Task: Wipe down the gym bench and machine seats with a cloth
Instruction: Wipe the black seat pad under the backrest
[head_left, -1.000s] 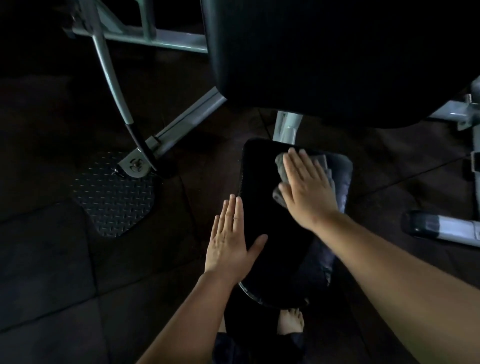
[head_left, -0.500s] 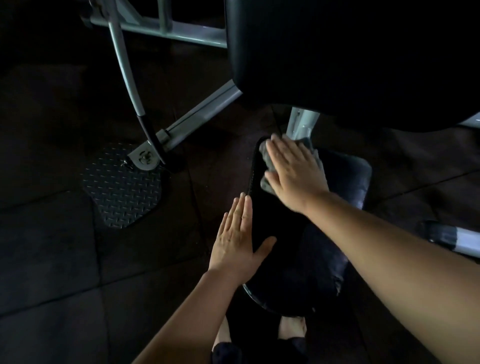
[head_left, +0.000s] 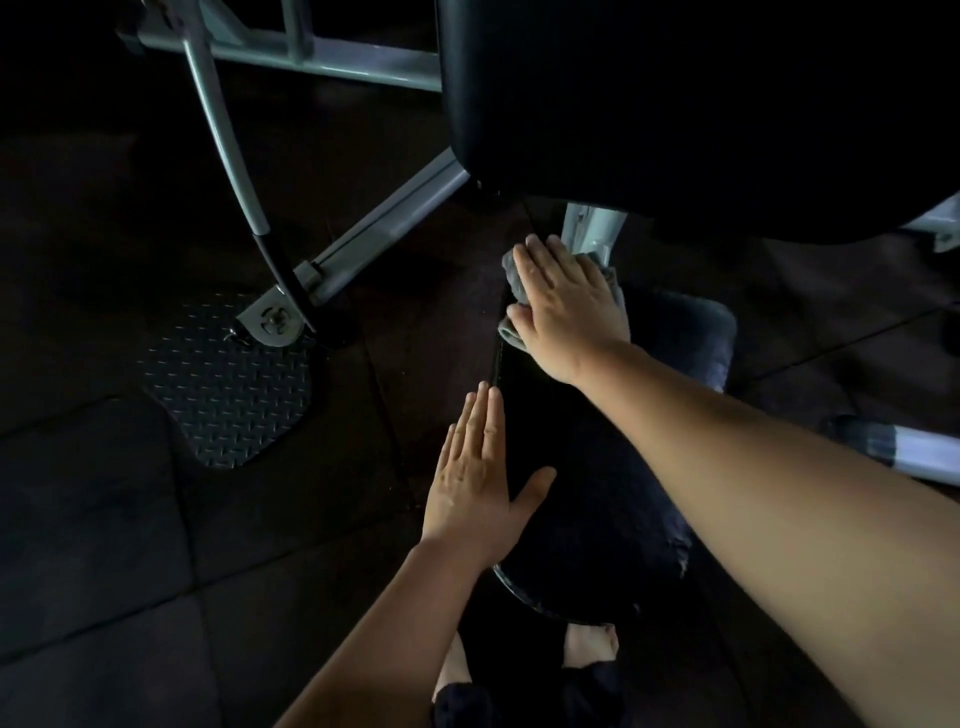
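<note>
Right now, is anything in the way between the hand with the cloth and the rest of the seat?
Only the other hand. The right hand presses the cloth flat on the seat pad's far left corner. The left hand rests flat on the pad's left edge, nearer the person. Otherwise the dark pad looks bare.

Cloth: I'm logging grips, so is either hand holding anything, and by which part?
Nothing is gripped. The right hand presses flat on the grey cloth, fingers straight; the left hand lies flat on the edge of the seat pad.
</note>
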